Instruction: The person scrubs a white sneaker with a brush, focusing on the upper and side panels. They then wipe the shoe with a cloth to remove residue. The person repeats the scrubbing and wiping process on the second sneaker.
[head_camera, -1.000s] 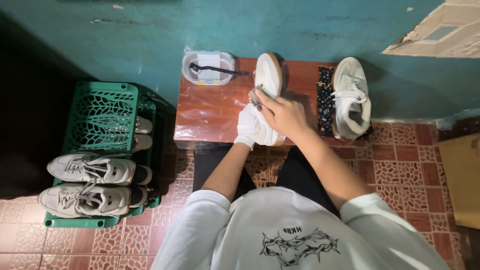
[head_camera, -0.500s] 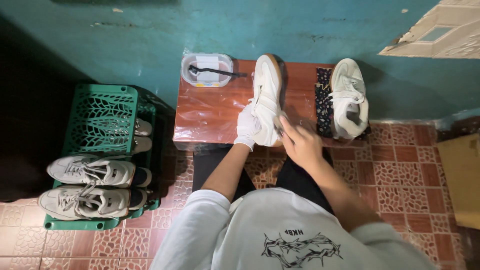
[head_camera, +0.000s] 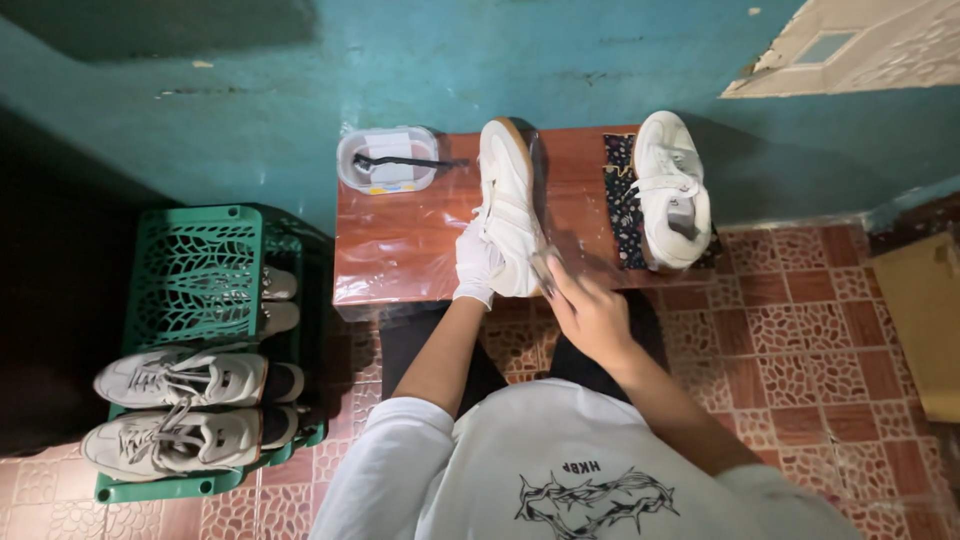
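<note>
Two hands work on one white shoe, which lies tipped on its side across the middle of the reddish worktop. The left hand, in a white glove, grips the shoe near its heel end and steadies it; the right hand is bare and clenched around a small tool, probably a brush, whose shape is blurred, pressed at the shoe's lower edge. A second white shoe stands on a patterned cloth to the right, and a plastic tub with a dark brush laid across it sits at the worktop's far left corner. My guess is the shoe, resting close to the near edge, could slide off under a hard stroke if the gloved grip loosens.
</note>
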